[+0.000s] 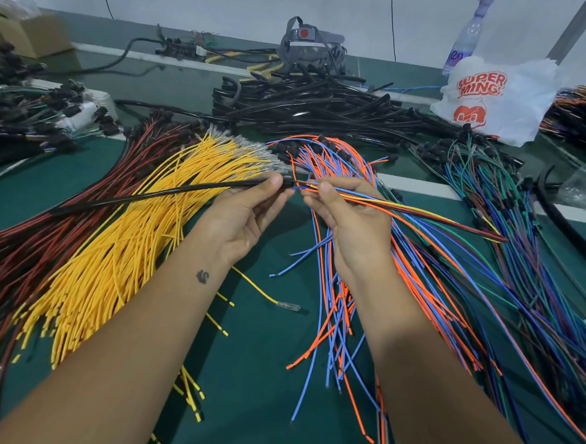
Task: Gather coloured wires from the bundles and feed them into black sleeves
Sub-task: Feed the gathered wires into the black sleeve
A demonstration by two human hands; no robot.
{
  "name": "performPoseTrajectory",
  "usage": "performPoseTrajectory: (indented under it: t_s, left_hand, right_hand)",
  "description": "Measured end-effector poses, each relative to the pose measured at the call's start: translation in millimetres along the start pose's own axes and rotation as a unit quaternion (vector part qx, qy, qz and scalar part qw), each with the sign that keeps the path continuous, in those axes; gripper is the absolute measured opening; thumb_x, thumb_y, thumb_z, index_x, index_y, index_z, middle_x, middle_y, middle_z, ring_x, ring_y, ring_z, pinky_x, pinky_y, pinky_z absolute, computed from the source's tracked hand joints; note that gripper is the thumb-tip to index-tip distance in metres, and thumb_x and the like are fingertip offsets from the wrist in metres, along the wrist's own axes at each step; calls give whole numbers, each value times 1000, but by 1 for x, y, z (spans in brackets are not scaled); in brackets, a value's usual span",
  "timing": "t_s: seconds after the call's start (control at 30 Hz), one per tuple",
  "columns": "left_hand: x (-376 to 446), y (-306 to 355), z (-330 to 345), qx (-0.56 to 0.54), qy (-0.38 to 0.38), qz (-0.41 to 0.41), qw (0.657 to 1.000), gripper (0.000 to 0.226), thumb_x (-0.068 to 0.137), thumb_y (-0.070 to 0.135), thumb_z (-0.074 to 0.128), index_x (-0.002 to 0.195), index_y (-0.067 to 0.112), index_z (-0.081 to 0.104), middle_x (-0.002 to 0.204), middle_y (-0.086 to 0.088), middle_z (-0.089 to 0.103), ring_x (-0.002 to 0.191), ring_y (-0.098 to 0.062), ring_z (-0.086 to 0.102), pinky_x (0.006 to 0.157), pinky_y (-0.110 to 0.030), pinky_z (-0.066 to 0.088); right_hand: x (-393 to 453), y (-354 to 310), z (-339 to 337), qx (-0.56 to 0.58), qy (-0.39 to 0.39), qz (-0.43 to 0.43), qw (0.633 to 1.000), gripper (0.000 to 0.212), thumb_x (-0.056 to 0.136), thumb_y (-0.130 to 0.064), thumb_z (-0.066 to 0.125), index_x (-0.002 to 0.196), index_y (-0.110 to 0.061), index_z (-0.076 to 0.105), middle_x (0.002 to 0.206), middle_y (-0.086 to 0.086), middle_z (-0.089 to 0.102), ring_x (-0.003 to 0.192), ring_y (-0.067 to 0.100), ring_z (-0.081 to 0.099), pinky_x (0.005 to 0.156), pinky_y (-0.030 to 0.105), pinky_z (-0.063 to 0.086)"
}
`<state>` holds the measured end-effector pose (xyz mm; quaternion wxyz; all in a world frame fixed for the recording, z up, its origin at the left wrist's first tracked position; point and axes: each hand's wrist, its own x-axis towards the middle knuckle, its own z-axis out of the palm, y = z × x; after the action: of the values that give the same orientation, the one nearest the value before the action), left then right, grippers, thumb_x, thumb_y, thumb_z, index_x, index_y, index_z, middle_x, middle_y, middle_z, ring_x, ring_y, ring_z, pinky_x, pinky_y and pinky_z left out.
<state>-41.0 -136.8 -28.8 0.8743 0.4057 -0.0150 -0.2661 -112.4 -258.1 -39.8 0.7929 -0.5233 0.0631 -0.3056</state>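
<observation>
My left hand (247, 212) pinches the open end of a black sleeve (156, 196) that slants down to the left over the yellow bundle. My right hand (350, 215) grips a small gathered bunch of coloured wires (422, 216), yellow, orange, blue and dark red, whose tips point at the sleeve mouth between my two hands. The wire tips sit right at the sleeve opening. On the green table lie the yellow wire bundle (117, 259), the dark red bundle (36, 240), the orange and blue bundle (341, 314) and a blue-green bundle (510, 242).
A pile of black sleeves (319, 106) lies at the back centre. A white printed plastic bag (494, 100) and a water bottle (467, 37) stand at the back right. Cardboard boxes (25, 34) sit at the back left, with connector harnesses (34, 116) below them.
</observation>
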Motion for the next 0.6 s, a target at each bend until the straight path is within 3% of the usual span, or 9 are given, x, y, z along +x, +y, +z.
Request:
performPoseTrajectory:
  t_s: [0.27,0.4,0.6]
  left_hand:
    - [0,-1,0,9,-22,2,1000,12,74,4,66,86,7,65,75,-5,73,72,-14,72,56,-13,53]
    - [0,-3,0,18,-33,9,999,16,76,1,65,91,6,65,78,-5,74,74,-15,72,59,-13,54]
    - [0,-10,3,56,-44,92,993,17,82,-8,61,88,9,64,84,-4,74,81,-16,71,67,-15,54]
  right_hand:
    - [2,2,-1,-17,27,-5,999,11,89,6,60,83,-3,62,82,15,68,76,21,70,78,29,55]
    - [2,3,0,-21,47,-11,999,12,88,6,61,81,-3,63,76,9,70,73,21,71,76,28,56]
    - [1,1,0,19,53,1,998,14,88,7,62,78,-4,64,72,10,69,73,25,70,77,29,57]
